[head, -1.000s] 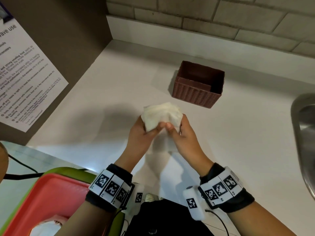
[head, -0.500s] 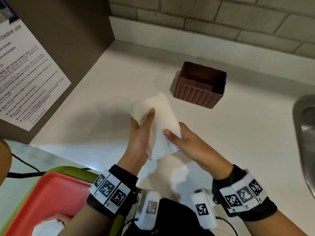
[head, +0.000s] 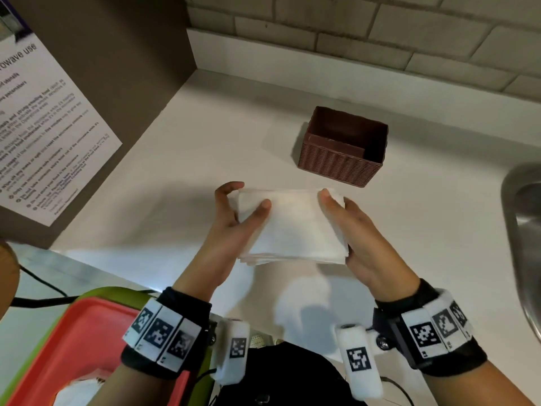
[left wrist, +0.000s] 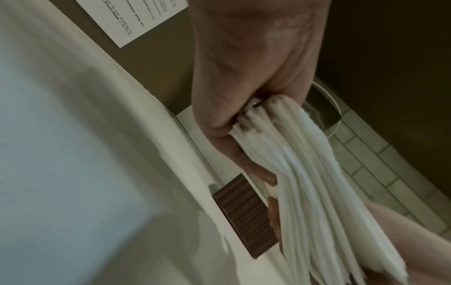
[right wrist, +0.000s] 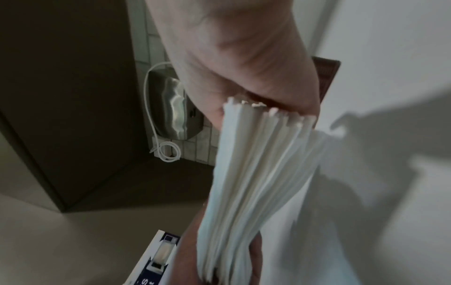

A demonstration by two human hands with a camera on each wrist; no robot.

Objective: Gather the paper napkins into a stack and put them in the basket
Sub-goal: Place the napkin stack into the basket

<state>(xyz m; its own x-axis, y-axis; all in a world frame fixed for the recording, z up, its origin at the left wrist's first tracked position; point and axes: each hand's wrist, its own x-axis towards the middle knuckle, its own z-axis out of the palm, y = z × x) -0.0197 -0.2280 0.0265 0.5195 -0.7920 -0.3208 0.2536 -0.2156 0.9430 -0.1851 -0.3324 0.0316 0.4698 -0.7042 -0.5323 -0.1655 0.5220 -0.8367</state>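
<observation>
The napkin stack [head: 292, 224] hid the fingers of both hands beneath it. The right hand [head: 360, 244] covered the stack's right edge. In the left wrist view the surface [left wrist: 73, 154] was blurred, and the basket [left wrist: 244, 216] showed only one ribbed wall. The sink [head: 524, 230] and the red tray [head: 73, 356] were cut off by the head view's edges. The notice's [head: 44, 136] small print was unreadable.

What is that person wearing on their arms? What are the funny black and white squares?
Each wrist wears a black band with white blocks printed with black-and-white square codes. A small white camera pod, also coded, hangs under each wrist. Thin black cables run from them. Hands are bare.
</observation>
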